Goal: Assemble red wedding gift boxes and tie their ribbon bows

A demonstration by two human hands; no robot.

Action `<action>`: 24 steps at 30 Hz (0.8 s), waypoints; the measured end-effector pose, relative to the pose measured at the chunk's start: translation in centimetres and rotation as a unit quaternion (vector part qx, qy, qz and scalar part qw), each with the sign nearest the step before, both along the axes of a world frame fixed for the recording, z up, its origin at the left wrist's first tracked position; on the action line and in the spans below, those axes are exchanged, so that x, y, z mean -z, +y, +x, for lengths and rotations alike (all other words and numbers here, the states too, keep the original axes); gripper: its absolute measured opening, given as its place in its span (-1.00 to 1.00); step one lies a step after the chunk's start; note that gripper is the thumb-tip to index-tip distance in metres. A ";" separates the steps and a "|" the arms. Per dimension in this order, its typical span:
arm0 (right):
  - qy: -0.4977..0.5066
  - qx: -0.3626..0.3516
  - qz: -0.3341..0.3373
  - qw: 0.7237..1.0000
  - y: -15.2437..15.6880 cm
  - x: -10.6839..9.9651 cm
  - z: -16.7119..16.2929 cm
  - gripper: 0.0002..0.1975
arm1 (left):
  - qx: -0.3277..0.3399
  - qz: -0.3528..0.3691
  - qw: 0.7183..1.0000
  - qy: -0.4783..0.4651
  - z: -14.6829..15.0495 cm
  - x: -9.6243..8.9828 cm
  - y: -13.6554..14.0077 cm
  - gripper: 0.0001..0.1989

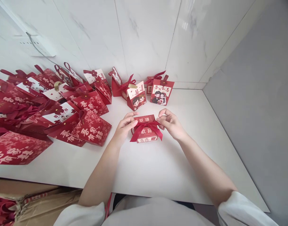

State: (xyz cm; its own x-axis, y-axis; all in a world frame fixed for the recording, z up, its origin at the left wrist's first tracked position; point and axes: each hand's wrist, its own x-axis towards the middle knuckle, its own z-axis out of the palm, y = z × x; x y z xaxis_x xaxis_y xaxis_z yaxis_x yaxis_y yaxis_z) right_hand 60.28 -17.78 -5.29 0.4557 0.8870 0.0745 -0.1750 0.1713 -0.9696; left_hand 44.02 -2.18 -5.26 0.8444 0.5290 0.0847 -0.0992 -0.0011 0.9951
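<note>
A small red gift box (147,137) with pale lettering lies on the white table in front of me. A dark red ribbon (146,125) is tied across it in a bow, its two tails hanging over the near face. My left hand (125,126) pinches the bow's left loop between thumb and fingers at the box's left edge. At the opposite edge, my right hand (171,125) grips the right loop, thumb against bent fingers. Just behind stand a gift box with a cartoon couple (138,99) and another with a bridal pair (161,94).
Many finished-looking red gift boxes (92,127) crowd the left of the white table (181,175). A marbled tile wall (146,37) bounds the back, with a grey wall (257,94) at right. Below the table's left edge is an open cardboard carton (49,205) holding red items.
</note>
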 end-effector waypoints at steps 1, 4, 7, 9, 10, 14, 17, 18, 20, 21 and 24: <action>-0.001 0.001 0.001 1.000 0.0 -0.1 0.0 -0.71 | 0.001 -0.024 1.000 -0.005 0.1 0.1 -0.1 -0.67; -0.003 0.008 0.000 1.000 -0.1 0.1 0.3 -0.70 | 0.001 -0.087 0.996 -0.009 0.5 0.6 -0.3 -0.63; -0.011 0.014 -0.008 1.000 -0.4 0.6 0.6 -0.69 | -0.015 -0.095 0.995 0.003 0.8 1.1 -0.4 -0.62; -0.015 0.012 -0.011 1.000 -0.6 1.0 0.7 -0.69 | -0.023 -0.082 0.996 0.012 0.9 1.6 -0.3 -0.62; -0.015 0.011 -0.013 1.000 -0.7 1.2 0.8 -0.69 | -0.025 -0.077 0.997 0.015 1.0 1.8 -0.3 -0.63; -0.015 0.003 -0.026 1.000 -1.2 1.8 1.1 -0.67 | -0.025 -0.053 0.998 0.029 1.1 2.4 -0.3 -0.63; -0.018 -0.005 -0.030 0.999 -1.4 2.2 1.3 -0.65 | -0.022 -0.031 0.998 0.045 1.3 2.4 -0.5 -0.62; -0.018 -0.006 -0.029 0.999 -1.5 2.3 1.4 -0.65 | -0.020 -0.027 0.998 0.047 1.3 2.3 -0.5 -0.62; -0.017 -0.007 -0.029 0.999 -1.6 2.6 1.6 -0.65 | -0.019 -0.018 0.999 0.046 1.3 2.3 -0.6 -0.62; -0.014 -0.008 -0.028 0.999 -1.6 2.8 1.7 -0.65 | -0.023 -0.011 0.999 0.043 1.3 2.4 -0.6 -0.63; 0.001 -0.011 -0.023 1.000 -1.6 3.3 1.9 -0.66 | -0.042 0.022 0.998 0.040 1.3 2.7 -0.6 -0.65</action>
State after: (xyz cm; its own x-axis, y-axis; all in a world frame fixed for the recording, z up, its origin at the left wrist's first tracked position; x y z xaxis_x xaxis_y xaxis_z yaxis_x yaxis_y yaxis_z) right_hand 62.15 -19.43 -8.61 0.4367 0.8990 0.0328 -0.1799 0.1230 -0.9760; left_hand 45.31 -2.82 -7.92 0.8025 0.5951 0.0430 -0.0162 -0.0503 0.9986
